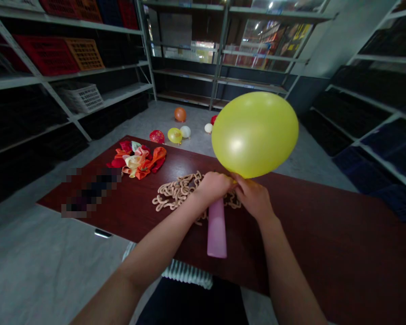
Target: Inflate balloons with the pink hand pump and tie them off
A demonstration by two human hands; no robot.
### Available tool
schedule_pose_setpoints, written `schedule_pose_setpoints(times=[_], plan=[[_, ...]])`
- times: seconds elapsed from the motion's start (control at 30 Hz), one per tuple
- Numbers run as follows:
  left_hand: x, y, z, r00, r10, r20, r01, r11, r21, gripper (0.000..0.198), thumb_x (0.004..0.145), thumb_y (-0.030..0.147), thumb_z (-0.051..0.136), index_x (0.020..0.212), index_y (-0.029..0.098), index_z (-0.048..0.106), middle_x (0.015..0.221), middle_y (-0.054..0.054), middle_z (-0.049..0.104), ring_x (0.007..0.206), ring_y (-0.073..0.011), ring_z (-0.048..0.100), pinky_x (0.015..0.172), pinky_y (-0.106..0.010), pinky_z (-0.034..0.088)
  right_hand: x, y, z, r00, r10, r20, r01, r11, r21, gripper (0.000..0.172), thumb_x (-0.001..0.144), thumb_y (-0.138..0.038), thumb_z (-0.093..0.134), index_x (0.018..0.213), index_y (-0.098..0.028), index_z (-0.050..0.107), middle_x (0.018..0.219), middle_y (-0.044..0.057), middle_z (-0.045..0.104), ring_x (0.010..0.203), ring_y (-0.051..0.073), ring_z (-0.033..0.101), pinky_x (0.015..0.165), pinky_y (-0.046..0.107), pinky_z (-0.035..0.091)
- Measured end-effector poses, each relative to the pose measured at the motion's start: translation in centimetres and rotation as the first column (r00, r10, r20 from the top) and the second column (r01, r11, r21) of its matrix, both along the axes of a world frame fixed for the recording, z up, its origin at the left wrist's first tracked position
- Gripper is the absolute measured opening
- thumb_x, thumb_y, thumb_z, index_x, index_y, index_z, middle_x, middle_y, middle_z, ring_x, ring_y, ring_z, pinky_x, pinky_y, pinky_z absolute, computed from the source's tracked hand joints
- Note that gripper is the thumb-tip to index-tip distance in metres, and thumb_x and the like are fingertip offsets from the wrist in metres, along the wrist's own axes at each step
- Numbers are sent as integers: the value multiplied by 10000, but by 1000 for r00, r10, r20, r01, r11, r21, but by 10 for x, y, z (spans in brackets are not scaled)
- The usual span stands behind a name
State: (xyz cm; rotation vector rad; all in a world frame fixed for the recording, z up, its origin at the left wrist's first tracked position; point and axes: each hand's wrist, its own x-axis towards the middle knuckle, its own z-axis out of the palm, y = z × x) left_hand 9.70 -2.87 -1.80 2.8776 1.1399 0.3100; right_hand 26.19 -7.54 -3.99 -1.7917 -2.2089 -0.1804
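Your left hand (214,187): closed, fist over top of pink hand pump (217,228), pump's lower end pointing to 6 o'clock. Your right hand (253,196): gripping neck of inflated yellow balloon (255,134), balloon bulging at 12 o'clock, just above both hands. Tan knotted balloon chain (179,192) at 9 o'clock, under left wrist, on dark red table (325,234). Limp red and orange balloons (138,160) at 10 o'clock. Small inflated balloons (180,114) on grey floor (196,126) past table, 11 o'clock. Metal shelves (219,74) with crates beyond.
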Motion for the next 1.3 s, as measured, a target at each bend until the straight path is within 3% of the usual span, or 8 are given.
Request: schedule_pose_setpoints(times=[0.27, 0.43, 0.57, 0.73, 0.9, 1.07, 1.2, 1.3], plan=[[-19, 9, -2, 976, -131, 176, 134, 991, -9, 550, 1041, 496, 311, 970, 107, 693, 942, -130, 731, 925, -265, 707, 755, -303, 483, 8, 1, 2, 905, 89, -417, -147, 983, -110, 365, 970, -423, 428, 1263, -270, 583, 1162, 63, 716, 1003, 235, 692, 829, 342, 523], [-13, 9, -7, 901, -207, 380, 277, 951, -139, 474, 1066, 403, 316, 898, 129, 664, 883, -91, 723, 863, -204, 688, 767, -267, 459, 5, 6, -2, 762, 70, -643, -136, 989, -53, 318, 935, -475, 432, 1023, -246, 634, 868, 16, 706, 801, 191, 663, 738, 299, 503], [-14, 11, -9, 839, -218, 499, 314, 942, -116, 380, 1062, 325, 359, 897, 133, 642, 882, -81, 700, 856, -189, 662, 789, -263, 462, -1, 12, 3, 673, 80, -735, -144, 989, -25, 270, 899, -469, 482, 875, -240, 623, 672, -23, 590, 622, 160, 563, 598, 277, 451], [-27, 13, -4, 855, -129, 502, 148, 989, 2, 346, 1057, 357, 370, 987, 152, 640, 957, -80, 683, 908, -187, 645, 811, -265, 464, -4, 28, 17, 594, 86, -800, -262, 961, -91, 298, 897, -481, 515, 942, -223, 658, 519, -64, 470, 460, 128, 444, 461, 256, 355], [-43, 18, 3, 927, -50, 372, -4, 990, 144, 435, 1056, 431, 331, 967, 156, 655, 946, -96, 670, 885, -201, 648, 782, -280, 451, -17, 43, 15, 591, 120, -798, -301, 950, -79, 346, 896, -503, 520, 949, -203, 683, 600, -25, 604, 494, 131, 506, 491, 256, 400], [-62, 29, 9, 918, 169, 360, -189, 982, 21, 453, 990, 582, 427, 1012, 191, 655, 905, -54, 709, 802, -200, 667, 657, -262, 424, -32, 39, 0, 531, 177, -828, -128, 983, 128, 302, 916, -499, 513, 941, -224, 633, 804, 27, 735, 666, 161, 632, 676, 306, 511], [-80, 34, 6, 897, 382, 221, -375, 924, -74, 388, 942, 556, 548, 892, 196, 684, 887, -65, 725, 824, -243, 675, 643, -280, 421, -35, 33, -6, 382, 145, -913, -32, 989, 144, 312, 931, -516, 495, 907, -220, 589, 893, 59, 763, 662, 141, 620, 624, 276, 507], [-88, 36, -1, 904, 422, 65, -404, 896, -185, 282, 871, 485, 668, 896, 207, 707, 942, -74, 731, 888, -270, 674, 661, -290, 436, -36, 32, -7, 276, 123, -953, 16, 991, 132, 310, 926, -512, 506, 888, -213, 578, 903, 61, 768, 615, 123, 619, 568, 249, 481]])
